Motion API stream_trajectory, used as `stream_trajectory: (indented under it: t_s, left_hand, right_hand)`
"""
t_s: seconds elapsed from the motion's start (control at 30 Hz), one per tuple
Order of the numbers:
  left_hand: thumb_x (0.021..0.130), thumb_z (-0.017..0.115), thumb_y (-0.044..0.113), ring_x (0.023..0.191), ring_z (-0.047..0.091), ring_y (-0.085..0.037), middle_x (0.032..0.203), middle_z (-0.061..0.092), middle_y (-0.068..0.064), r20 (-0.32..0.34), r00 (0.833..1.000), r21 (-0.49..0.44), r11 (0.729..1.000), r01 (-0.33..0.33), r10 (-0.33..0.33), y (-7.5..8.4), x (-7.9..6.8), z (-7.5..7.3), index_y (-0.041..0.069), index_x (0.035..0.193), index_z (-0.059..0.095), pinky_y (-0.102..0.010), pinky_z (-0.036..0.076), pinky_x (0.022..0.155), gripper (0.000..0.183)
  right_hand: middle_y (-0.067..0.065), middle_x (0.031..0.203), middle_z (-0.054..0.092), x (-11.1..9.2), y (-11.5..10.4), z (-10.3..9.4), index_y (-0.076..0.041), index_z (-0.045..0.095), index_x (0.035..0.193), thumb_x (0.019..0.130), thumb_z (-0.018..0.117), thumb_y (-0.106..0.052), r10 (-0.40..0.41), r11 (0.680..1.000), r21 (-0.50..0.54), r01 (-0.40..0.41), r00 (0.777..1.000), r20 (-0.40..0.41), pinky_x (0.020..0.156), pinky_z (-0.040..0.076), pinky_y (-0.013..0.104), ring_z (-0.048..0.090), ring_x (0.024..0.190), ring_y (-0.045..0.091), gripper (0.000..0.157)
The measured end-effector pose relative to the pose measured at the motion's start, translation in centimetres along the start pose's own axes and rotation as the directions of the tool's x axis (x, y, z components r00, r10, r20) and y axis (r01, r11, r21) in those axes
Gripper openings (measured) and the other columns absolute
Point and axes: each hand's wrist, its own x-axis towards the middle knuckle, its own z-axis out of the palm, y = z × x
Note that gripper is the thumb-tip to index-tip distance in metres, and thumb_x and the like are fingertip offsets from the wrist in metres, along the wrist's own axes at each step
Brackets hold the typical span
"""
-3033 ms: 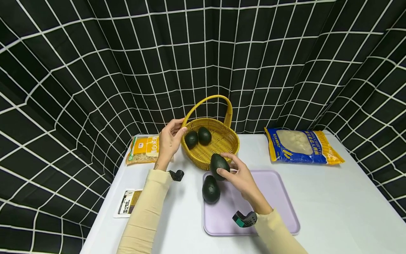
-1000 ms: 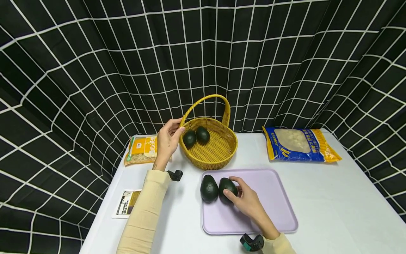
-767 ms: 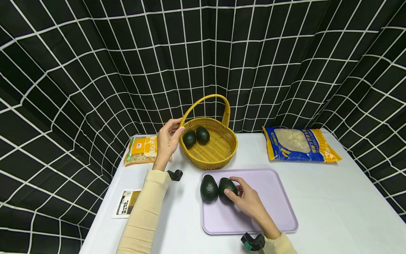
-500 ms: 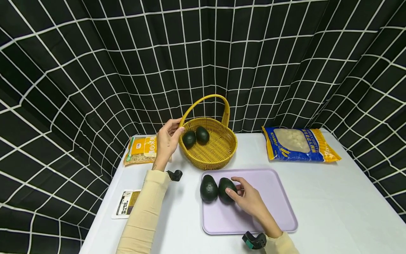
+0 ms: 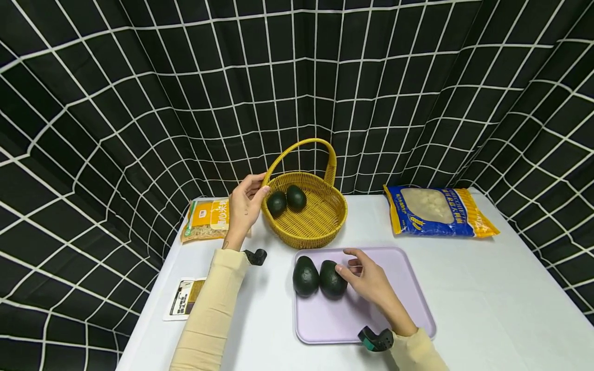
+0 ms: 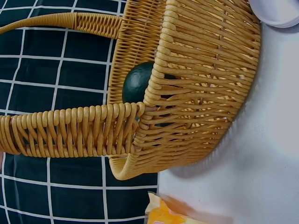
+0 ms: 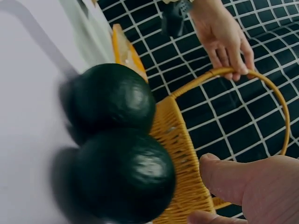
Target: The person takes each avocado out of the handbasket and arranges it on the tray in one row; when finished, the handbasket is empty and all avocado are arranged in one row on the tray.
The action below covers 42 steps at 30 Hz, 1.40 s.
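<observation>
My left hand pinches the handle of a yellow wicker basket at its left side; the right wrist view also shows fingers and thumb on that handle. Two dark green avocados lie inside the basket, the nearer one to the middle beside the other. In front, a lilac tray bears two more: a left avocado and a right avocado, side by side. My right hand is spread just right of that right avocado, its thumb tip overlapping the fruit's edge in the head view.
An orange food packet lies behind the left wrist. A small white-and-brown packet is partly covered by the left sleeve. At the right back lies a blue-and-yellow pasta bag. A black gridded curtain closes off the white table's back.
My right hand has lowered an avocado from near the basket's front rim onto the tray, then let go and drawn slightly right. The left hand keeps its grip on the handle.
</observation>
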Motion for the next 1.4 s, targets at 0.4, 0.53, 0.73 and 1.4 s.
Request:
stream_trajectory:
  t_s: [0.4, 0.53, 0.73, 1.4]
  left_hand:
    - [0.095, 0.066, -0.003, 0.103, 0.068, -0.04, 0.114, 0.069, -0.03, -0.002, 1.0, 0.013, 1.0, 0.003, -0.003, -0.4, 0.1, -0.1, -0.006, 0.124, 0.066, -0.05, 0.057, 0.092, 0.029]
    - [0.095, 0.066, -0.003, 0.103, 0.068, -0.04, 0.114, 0.07, -0.028, 0.0, 1.0, 0.007, 1.0, 0.01, -0.01, -0.6, 0.1, -0.1, -0.005, 0.124, 0.067, -0.045, 0.058, 0.092, 0.029]
    - [0.094, 0.066, -0.004, 0.104, 0.068, -0.041, 0.114, 0.069, -0.029, 0.003, 1.0, 0.001, 1.0, 0.022, -0.022, -0.4, 0.1, -0.1, -0.006, 0.123, 0.066, -0.048, 0.057, 0.094, 0.029]
    - [0.094, 0.067, -0.004, 0.101, 0.07, -0.04, 0.111, 0.071, -0.028, 0.021, 1.0, -0.011, 1.0, 0.013, -0.012, -0.5, 0.5, -0.4, -0.006, 0.122, 0.067, -0.037, 0.06, 0.089, 0.029]
  right_hand:
    - [0.026, 0.127, 0.065, 2.9, -2.2, -1.3, -0.011, 0.055, 0.141, 0.095, 0.072, -0.03, -0.09, 0.996, -0.001, 0.09, 0.996, -0.001, 0.096, 0.055, 0.054, 0.065, 0.116, 0.04, 0.053]
    - [0.025, 0.125, 0.066, 4.3, -3.0, -1.4, -0.01, 0.055, 0.14, 0.095, 0.072, -0.027, -0.122, 0.992, 0.017, 0.122, 0.992, 0.004, 0.093, 0.057, 0.05, 0.067, 0.113, 0.039, 0.051]
    - [0.021, 0.118, 0.068, 6.4, -4.3, -1.7, -0.008, 0.057, 0.139, 0.096, 0.071, -0.028, -0.16, 0.987, 0.021, 0.16, 0.987, 0.012, 0.085, 0.06, 0.044, 0.068, 0.11, 0.036, 0.05]
    - [0.023, 0.127, 0.062, 13.2, -7.8, -2.3, -0.006, 0.051, 0.145, 0.099, 0.065, -0.035, -0.107, 0.993, -0.025, 0.112, 0.981, 0.16, 0.087, 0.057, 0.043, 0.061, 0.115, 0.037, 0.056]
